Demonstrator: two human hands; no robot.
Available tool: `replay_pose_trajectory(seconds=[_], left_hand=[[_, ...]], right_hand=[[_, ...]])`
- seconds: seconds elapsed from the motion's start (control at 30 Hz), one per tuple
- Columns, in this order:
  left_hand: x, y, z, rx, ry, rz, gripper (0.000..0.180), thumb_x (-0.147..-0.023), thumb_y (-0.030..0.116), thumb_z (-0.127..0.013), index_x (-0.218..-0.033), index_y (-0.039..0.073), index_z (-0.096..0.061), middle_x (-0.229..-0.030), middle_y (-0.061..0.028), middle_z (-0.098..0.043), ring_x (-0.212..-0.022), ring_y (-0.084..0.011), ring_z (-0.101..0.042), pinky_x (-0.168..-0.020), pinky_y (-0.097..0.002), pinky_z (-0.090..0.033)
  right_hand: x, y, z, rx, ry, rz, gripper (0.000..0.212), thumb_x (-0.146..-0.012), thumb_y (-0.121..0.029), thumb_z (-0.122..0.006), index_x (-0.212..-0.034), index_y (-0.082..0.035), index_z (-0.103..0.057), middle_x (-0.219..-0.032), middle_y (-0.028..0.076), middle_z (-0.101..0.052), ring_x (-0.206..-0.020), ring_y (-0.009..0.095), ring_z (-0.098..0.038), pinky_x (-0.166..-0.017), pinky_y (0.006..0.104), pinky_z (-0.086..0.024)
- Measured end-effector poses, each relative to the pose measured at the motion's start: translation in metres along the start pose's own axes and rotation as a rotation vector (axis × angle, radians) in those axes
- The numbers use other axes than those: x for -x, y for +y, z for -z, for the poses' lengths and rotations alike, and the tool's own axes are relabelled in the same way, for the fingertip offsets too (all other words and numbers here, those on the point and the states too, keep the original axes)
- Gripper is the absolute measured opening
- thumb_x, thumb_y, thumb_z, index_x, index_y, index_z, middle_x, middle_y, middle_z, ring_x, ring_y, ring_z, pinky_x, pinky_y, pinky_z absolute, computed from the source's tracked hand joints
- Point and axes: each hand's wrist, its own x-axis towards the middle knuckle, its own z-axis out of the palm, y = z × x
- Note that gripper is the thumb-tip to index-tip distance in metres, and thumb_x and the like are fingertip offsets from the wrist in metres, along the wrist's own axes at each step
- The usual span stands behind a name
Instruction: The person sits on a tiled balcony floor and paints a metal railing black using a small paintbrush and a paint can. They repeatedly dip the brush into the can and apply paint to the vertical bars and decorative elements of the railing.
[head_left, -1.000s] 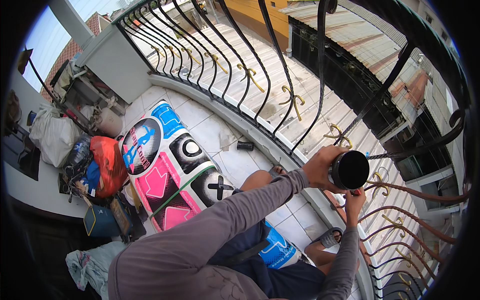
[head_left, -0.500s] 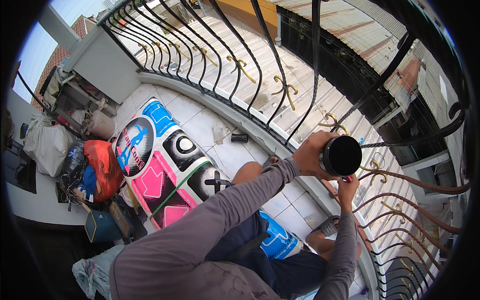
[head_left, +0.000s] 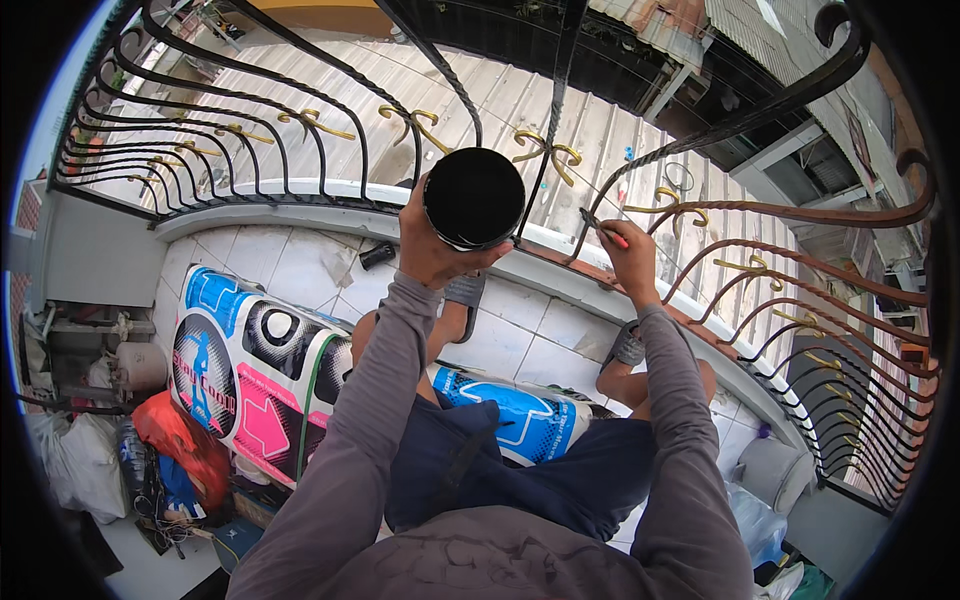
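My left hand (head_left: pixel 425 240) is wrapped round a can of black paint (head_left: pixel 474 200), with its dark round top facing me. Out to the right, my right hand (head_left: pixel 632 262) grips a small brush with a red handle (head_left: pixel 614 237). Its dark tip lies against or just beside a twisted bar of the metal railing (head_left: pixel 652 165); which of the two I cannot tell. Left and middle bars of that railing look black, while several at the right are rusty brown. Gold-coloured curls (head_left: pixel 548 152) sit on the bars.
On the left, a padded mat with pink and blue arrows (head_left: pixel 265 415) lies over the tiled floor (head_left: pixel 497 325). A small black cylinder (head_left: pixel 378 256) rests near the low ledge. Bags, including a red one (head_left: pixel 180 440), crowd the left. A grey bucket-like container (head_left: pixel 775 470) stands at right.
My view has turned to the right. The hands have moved apart: the can is now left of the brush, and the brush is out at a railing bar instead of close beside the can.
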Motion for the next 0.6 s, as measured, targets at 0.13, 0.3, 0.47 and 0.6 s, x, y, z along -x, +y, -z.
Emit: replay_pose_trajectory(seconds=[0.13, 0.3, 0.47, 0.6], left_hand=[[-0.004, 0.008, -0.003, -0.104, 0.194, -0.318, 0.088, -0.056, 0.04, -0.099, -0.127, 0.002, -0.064, -0.118, -0.0145, -0.071, -0.104, -0.0258, -0.072, -0.091, -0.0375, -0.058], [-0.003, 0.018, -0.007, -0.155, 0.138, -0.368, 0.099, -0.053, 0.033, -0.101, -0.137, 0.003, -0.057, -0.125, -0.0152, -0.064, -0.114, -0.0304, -0.067, -0.099, -0.0408, -0.054], [-0.001, 0.016, -0.008, -0.106, 0.125, -0.353, 0.098, -0.053, 0.031, -0.101, -0.137, 0.003, -0.058, -0.126, -0.0149, -0.063, -0.116, -0.0306, -0.065, -0.101, -0.0407, -0.052], [-0.002, 0.013, -0.015, -0.099, 0.139, -0.319, 0.101, -0.052, 0.04, -0.101, -0.136, 0.005, -0.056, -0.122, -0.0154, -0.063, -0.114, -0.0332, -0.063, -0.102, -0.0434, -0.049]], right_hand=[[-0.005, -0.006, 0.004, -0.002, -0.002, -0.075, 0.018, -0.088, -0.009, -0.075, -0.105, -0.003, -0.076, -0.099, 0.016, -0.075, -0.09, 0.032, -0.074, -0.08, 0.0385, -0.056], [-0.018, -0.02, 0.025, 0.23, 0.1, 0.074, 0.016, -0.094, -0.009, -0.071, -0.109, -0.005, -0.074, -0.107, 0.013, -0.073, -0.098, 0.033, -0.072, -0.083, 0.04, -0.055], [-0.019, -0.034, 0.036, 0.173, 0.137, 0.193, 0.012, -0.096, -0.007, -0.07, -0.107, -0.003, -0.072, -0.104, 0.015, -0.072, -0.094, 0.033, -0.071, -0.079, 0.0417, -0.055], [-0.012, -0.036, 0.025, 0.163, 0.03, 0.189, 0.01, -0.095, -0.009, -0.071, -0.103, -0.004, -0.072, -0.102, 0.015, -0.072, -0.096, 0.036, -0.072, -0.079, 0.0428, -0.055]])
